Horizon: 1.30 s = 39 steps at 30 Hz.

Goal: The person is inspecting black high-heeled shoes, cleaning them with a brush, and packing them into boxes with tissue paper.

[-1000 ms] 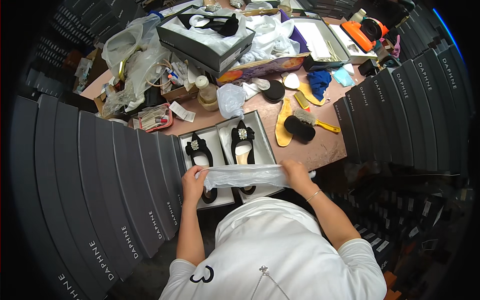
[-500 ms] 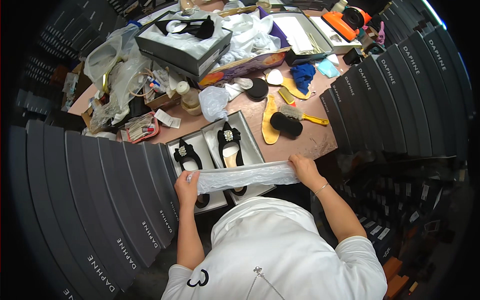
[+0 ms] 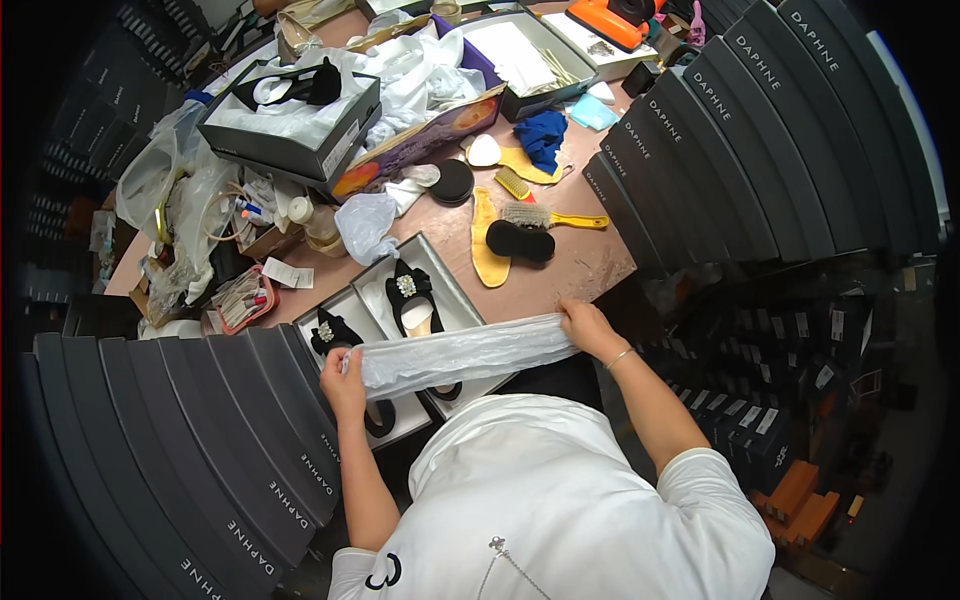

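A folded strip of thin, crinkled white wrapping sheet (image 3: 460,355) is stretched between my hands. My left hand (image 3: 344,387) pinches its left end, and my right hand (image 3: 587,330) grips the right end, which sits a little higher. Beneath the strip is an open shoe box in two parts (image 3: 456,300), placed at the table's near edge. One black shoe with a bow and a sparkling ornament (image 3: 408,288) lies in the right part. Its match (image 3: 330,330) lies in the left part. The strip hides the middle of both shoes.
Stacks of dark shoe boxes flank me at left (image 3: 190,430) and right (image 3: 700,160). On the pink table (image 3: 590,270) are a black sponge (image 3: 520,242), a yellow-handled brush (image 3: 560,218) and yellow insoles (image 3: 485,225). Another shoe box (image 3: 330,150) stands farther back.
The view has swung, so table items appear farther left. My hands still hold both ends of the strip, which now slants more and shows a broader face.
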Tool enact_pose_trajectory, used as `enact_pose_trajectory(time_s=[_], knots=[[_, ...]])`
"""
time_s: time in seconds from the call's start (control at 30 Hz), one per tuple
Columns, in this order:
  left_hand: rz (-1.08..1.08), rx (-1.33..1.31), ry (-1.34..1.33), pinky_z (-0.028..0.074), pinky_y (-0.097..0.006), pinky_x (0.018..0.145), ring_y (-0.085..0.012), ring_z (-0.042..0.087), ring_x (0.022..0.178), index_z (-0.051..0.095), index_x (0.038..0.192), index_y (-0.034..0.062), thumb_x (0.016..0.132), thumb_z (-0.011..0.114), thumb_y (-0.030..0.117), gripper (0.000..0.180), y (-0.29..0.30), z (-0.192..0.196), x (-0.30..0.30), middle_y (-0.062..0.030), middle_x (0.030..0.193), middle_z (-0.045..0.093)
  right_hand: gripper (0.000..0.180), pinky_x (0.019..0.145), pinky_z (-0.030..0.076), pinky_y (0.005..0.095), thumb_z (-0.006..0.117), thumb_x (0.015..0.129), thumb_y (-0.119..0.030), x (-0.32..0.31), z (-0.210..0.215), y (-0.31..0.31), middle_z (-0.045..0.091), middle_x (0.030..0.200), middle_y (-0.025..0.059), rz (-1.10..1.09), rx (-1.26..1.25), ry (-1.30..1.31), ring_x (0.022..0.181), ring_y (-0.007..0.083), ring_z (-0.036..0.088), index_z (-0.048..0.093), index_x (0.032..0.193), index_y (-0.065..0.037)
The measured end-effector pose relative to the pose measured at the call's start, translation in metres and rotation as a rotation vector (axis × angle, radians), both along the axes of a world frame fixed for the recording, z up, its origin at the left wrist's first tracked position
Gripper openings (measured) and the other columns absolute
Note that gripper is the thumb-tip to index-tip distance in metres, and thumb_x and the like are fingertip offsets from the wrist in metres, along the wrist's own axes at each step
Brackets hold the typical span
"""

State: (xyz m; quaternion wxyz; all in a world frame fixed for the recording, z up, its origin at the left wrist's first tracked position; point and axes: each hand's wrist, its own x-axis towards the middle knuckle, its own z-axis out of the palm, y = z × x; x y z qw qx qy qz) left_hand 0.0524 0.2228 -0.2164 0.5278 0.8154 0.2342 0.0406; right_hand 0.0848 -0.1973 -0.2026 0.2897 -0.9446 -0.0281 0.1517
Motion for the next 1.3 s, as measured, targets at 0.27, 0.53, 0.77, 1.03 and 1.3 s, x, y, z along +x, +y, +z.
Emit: enact_pose_trajectory(time_s=[0.27,0.53,0.77,1.03,1.3], knots=[[-0.163,-0.157,0.077,0.042,-0.022,0.057,-0.0057,0.052,0.064,0.061,0.083,-0.0001,0.083,0.069,0.013,0.015,0.017,-0.02,0.027,-0.0004,0.071,0.06,0.016,0.076,0.048,0.0423,0.067,0.078,-0.014,-0.015,-0.001,-0.041,0.061,0.088,0.0177,0.141,-0.02,0.021,0.087,0.036,0.06,0.066,0.089,-0.003],[-0.056,0.041,0.015,0.036,-0.021,0.053,-0.0026,0.045,0.06,0.061,0.08,0.0004,0.084,0.069,0.016,0.018,0.003,-0.007,0.025,0.0044,0.064,0.052,0.009,0.077,0.05,0.0449,0.057,0.081,-0.007,0.002,-0.038,-0.114,0.06,0.092,0.0203,-0.176,-0.556,0.065,0.09,0.0398,0.061,0.057,0.09,-0.004],[-0.206,-0.083,-0.041,0.039,-0.02,0.058,-0.0026,0.047,0.066,0.062,0.086,0.0006,0.087,0.067,0.018,0.018,0.0,0.013,0.035,0.0042,0.07,0.054,0.033,0.086,0.049,0.037,0.063,0.084,-0.014,0.076,0.068,0.087,0.064,0.109,0.0177,0.351,0.411,-0.149,0.097,0.0321,0.062,0.06,0.114,-0.001],[0.197,-0.632,-0.279,0.047,-0.028,0.084,-0.0117,0.055,0.092,0.041,0.135,0.0095,0.087,0.068,0.026,0.058,0.015,0.001,0.026,-0.0057,0.11,0.058,0.022,0.068,0.045,0.0454,0.057,0.089,-0.021,0.079,0.028,0.151,0.059,0.08,0.0251,0.405,0.309,0.067,0.079,0.0426,0.058,0.059,0.087,0.001],[0.444,-1.349,-0.164,0.044,-0.041,0.096,-0.0217,0.053,0.112,0.044,0.127,0.0059,0.087,0.064,0.008,0.045,-0.057,0.012,0.029,-0.0088,0.121,0.053,0.025,0.061,0.042,0.0382,0.056,0.092,-0.022,0.071,0.052,0.16,0.053,0.07,0.0214,0.396,0.502,0.185,0.061,0.0332,0.048,0.055,0.085,0.002]])
